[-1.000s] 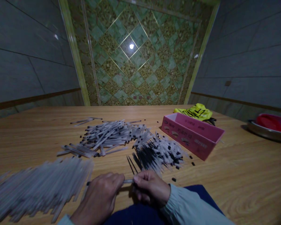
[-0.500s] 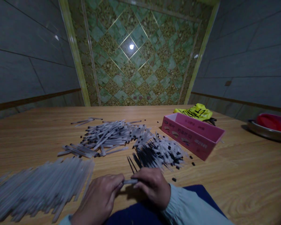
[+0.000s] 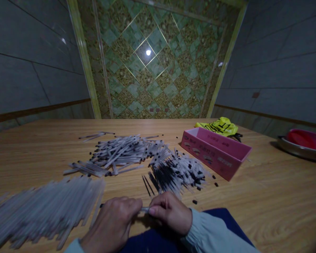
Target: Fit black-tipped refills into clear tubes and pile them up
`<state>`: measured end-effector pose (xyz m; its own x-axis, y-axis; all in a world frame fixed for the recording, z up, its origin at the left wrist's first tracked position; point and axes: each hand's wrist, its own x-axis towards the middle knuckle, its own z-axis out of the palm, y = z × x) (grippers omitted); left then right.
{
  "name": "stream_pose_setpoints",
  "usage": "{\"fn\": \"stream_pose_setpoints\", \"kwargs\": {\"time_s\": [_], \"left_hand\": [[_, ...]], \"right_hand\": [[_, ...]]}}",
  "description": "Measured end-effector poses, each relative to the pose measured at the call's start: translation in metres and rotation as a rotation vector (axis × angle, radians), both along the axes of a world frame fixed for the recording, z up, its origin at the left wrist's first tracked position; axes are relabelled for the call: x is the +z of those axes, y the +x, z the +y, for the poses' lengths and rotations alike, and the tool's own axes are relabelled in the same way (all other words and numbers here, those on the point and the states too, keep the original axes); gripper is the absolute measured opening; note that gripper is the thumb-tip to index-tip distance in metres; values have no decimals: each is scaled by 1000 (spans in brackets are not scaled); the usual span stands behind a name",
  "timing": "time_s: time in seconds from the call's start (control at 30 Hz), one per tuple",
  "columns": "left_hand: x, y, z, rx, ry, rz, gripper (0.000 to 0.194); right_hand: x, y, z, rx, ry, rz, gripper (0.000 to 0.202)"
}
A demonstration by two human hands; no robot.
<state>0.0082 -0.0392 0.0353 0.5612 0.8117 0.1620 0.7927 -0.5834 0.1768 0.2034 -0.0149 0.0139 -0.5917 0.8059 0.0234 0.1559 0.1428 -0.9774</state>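
Note:
Close to the table's front edge, my left hand (image 3: 117,218) and my right hand (image 3: 171,212) are both closed on a thin clear plastic tube (image 3: 144,209). Only a short piece of it shows between my fingertips; the rest is hidden. A small dark end (image 3: 101,205) pokes out behind my left knuckles; I cannot tell whether it belongs to the same tube. Beyond my right hand lies a heap of black-ended thin sticks (image 3: 164,175), with two lone dark sticks (image 3: 147,185) beside it. Left of my left hand spreads a pile of long clear tubes (image 3: 47,207).
Capped tubes (image 3: 121,151) lie heaped mid-table, with loose black caps (image 3: 195,202) scattered to the right. A pink open box (image 3: 216,156) stands at the right, a yellow plastic bag (image 3: 221,126) behind it. A metal tray (image 3: 300,150) holds a red basin (image 3: 304,138) at far right.
My hands have come closer together and slightly lower, so less of the tube shows between them. The dark end behind my left hand now shows. The piles have not moved.

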Motion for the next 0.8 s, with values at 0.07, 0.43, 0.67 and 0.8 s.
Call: {"fn": "stream_pose_setpoints", "kwargs": {"time_s": [0.07, 0.43, 0.67, 0.8], "left_hand": [[0, -1, -1, 28, -37, -20, 15], [-4, -22, 18, 274, -437, -1011, 28], [7, -19, 16, 338, -669, -1642, 15], [8, -16, 16, 394, -719, -1808, 18]], "right_hand": [[7, 1, -3, -57, 381, -189, 30], [24, 88, 59, -833, 911, -584, 23], [8, 100, 74, -935, 746, -843, 22], [19, 86, 64, -930, 797, -727, 22]]}}
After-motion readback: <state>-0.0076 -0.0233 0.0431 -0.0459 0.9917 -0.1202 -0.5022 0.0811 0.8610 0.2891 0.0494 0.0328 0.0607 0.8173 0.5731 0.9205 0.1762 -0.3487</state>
